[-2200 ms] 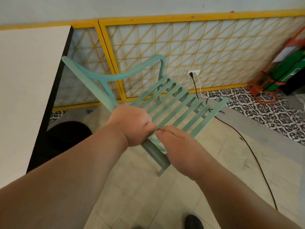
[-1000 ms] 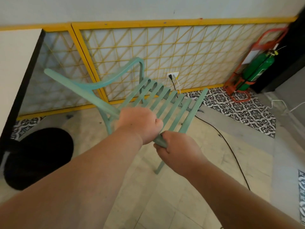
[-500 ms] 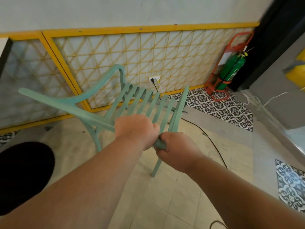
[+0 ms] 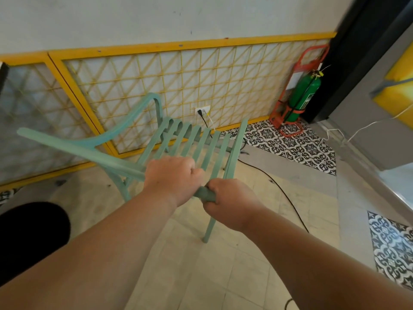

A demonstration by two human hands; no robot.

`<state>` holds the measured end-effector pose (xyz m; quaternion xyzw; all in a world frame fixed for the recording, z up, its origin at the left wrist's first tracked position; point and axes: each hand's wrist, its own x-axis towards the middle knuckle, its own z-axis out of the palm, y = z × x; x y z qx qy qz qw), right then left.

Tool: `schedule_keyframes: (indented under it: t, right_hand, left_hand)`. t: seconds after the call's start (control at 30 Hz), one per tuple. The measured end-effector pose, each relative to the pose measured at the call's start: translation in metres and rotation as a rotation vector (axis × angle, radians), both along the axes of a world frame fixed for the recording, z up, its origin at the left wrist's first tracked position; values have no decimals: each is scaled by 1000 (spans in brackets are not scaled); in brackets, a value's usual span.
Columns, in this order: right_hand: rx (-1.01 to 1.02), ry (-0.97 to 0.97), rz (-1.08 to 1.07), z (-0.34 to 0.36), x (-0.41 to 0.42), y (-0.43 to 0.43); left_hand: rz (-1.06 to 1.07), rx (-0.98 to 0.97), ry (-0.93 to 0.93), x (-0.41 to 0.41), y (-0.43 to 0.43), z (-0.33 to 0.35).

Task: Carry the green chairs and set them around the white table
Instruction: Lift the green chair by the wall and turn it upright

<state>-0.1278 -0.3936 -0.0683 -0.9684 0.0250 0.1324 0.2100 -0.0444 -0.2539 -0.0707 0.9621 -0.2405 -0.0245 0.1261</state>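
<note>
Hands, left (image 4: 173, 179) and right (image 4: 228, 203), are gripping the tilted green chair (image 4: 187, 142) tightly; legs are risking snagging the floor cable (image 4: 283, 193).

Left hand (image 4: 173, 175), right hand (image 4: 228, 203) both gripping green chair (image 4: 190, 139) top rail, chair tilted.

No writing can be read anywhere in view. The green cylindrical fire extinguisher (image 4: 304, 97) in its red metal stand carries a darker label (too blurred to make out), and a white tag (image 4: 294, 79) behind it shows no legible print.
</note>
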Motion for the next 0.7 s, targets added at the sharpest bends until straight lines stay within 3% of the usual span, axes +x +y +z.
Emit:
schedule_keyframes:
  t: [0.13, 0.23, 0.33, 0.4, 0.7]
  right_hand:
    - [12, 25, -3, 2, 0, -2]
    - [2, 41, -3, 3, 1, -1]
    - [-1, 43, 0, 3, 2, -1]
    - [3, 41, 1, 3, 2, 0]
    - [-59, 149, 34, 19, 8, 5]
  left_hand:
    - [18, -305, 137, 18, 34, 22]
    - [55, -22, -22, 67, 89, 29]
    - [170, 287, 51, 108, 145, 18]
    - [162, 346, 101, 118, 159, 4]
    - [133, 453, -53, 127, 159, -13]
